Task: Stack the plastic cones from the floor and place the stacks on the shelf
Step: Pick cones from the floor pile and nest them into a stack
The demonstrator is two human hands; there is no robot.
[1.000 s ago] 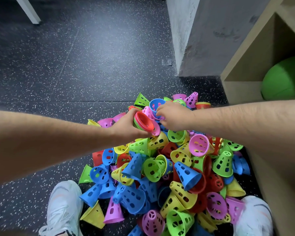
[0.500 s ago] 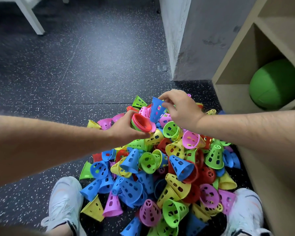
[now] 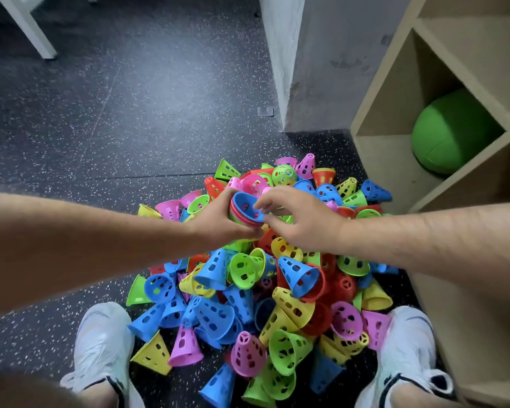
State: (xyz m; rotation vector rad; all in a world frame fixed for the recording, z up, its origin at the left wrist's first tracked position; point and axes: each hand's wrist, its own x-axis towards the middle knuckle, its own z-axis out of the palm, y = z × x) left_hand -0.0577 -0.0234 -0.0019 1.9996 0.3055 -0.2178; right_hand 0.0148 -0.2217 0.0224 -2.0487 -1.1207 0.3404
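left hand (image 3: 218, 222): my fingers wrapped round a short stack (image 3: 238, 219), blue cone (image 3: 246, 206) innermost, mouth facing me.
right hand (image 3: 304, 222): fingers loosely curled, tips at the blue rim; pinching or just touching, can't tell.
pile (image 3: 280, 293): most cones loose on the floor (image 3: 130, 113).
shelf (image 3: 395, 92): no stacks visible; green ball (image 3: 454, 131) in one bay.
progress: early, I reckon. One stack started, bulk left.

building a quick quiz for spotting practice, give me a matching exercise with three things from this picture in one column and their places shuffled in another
Things:
1 green ball
2 stack of cones
3 loose cones

Places:
a gripped in the left hand
b on the floor between the shoes
c in a shelf compartment

Pairs: 1-c, 2-a, 3-b
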